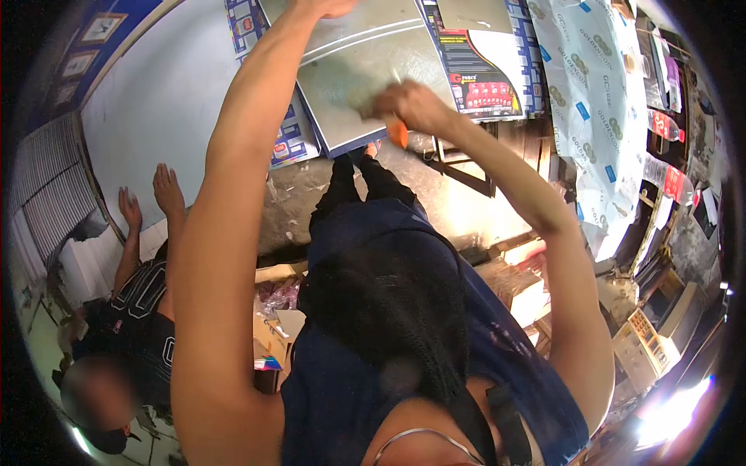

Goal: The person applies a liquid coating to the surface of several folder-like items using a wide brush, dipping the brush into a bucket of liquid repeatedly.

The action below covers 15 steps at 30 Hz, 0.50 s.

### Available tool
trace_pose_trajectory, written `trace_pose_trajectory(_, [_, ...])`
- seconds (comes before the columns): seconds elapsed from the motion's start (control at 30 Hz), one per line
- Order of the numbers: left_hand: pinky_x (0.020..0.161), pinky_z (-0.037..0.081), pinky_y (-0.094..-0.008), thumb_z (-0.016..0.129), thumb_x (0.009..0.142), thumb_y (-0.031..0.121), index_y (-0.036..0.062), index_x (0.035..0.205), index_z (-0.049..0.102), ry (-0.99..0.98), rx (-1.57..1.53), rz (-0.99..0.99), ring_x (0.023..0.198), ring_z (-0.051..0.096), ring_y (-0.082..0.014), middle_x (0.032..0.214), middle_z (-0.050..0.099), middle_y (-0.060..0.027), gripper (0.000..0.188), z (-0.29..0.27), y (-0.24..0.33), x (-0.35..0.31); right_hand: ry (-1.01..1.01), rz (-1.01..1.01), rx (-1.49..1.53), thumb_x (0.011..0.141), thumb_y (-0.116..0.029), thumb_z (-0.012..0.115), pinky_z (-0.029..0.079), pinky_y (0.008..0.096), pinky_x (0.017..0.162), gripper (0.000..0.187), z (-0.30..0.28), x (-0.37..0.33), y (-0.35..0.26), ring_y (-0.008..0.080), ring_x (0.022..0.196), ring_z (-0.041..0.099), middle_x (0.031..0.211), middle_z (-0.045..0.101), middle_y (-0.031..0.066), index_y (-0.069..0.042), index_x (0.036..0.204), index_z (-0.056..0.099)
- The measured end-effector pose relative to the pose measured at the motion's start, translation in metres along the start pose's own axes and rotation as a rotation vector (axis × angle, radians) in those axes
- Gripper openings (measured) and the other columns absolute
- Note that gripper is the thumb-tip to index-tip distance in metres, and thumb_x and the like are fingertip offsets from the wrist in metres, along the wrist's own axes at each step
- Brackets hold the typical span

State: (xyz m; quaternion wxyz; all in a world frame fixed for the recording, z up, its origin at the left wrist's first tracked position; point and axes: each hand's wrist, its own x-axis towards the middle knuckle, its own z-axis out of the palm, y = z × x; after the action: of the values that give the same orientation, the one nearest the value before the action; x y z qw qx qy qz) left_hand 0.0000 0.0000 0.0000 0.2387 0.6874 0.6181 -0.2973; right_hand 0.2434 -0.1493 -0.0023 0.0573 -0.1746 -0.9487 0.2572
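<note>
A flat grey-beige panel (pixel 334 120), with a white border and two white lines across it, lies in front of me. Over its near right part, my right hand (pixel 414 106) is closed around an orange-handled tool (pixel 398 132). Motion smears the tool's working end, so I cannot tell its kind, nor whether it touches the panel. My left arm stretches far forward, and my left hand (pixel 325 6) is at the panel's far left side. The top edge of the picture cuts off its fingers.
A white board (pixel 163 109) lies to the left, with a co-worker's hands (pixel 168 189) at its near edge. Printed sheets (pixel 486 81) lie right of the panel. Patterned pale sheeting (pixel 579 109) hangs farther right, beside plastic bottles (pixel 670 180). Cardboard boxes (pixel 281 334) are near my body.
</note>
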Motion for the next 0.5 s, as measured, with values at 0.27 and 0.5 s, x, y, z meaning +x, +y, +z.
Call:
trace_pose_trajectory(0.27, [0.118,0.013,-0.0583,0.024,0.096,0.062,0.0152,0.147,0.044,0.084,-0.062,-0.055,0.148,0.022,-0.0283,0.158,0.031,-0.0068,0.072,0.002,0.020,0.008,0.198,-0.024,-0.208,0.078,-0.013,0.062,0.051,0.0384,0.085,0.022,-0.066,-0.046,0.041,0.0273,0.095,0.064,0.099,0.068,0.0076,-0.016,0.097,0.072])
trace_pose_trajectory(0.5, [0.118,0.022,-0.0505,0.026,0.096,0.059,0.0094,0.145,0.044,0.126,-0.141,-0.048,0.146,0.025,-0.0313,0.158,0.029,-0.0100,0.072,0.015,-0.004,0.022,-0.222,0.053,-0.122,0.080,-0.013,0.066,0.053,0.0415,0.086,0.028,-0.048,-0.138,0.009,0.0257,0.094,0.068,0.103,0.072,0.0062,-0.015,0.106,0.072])
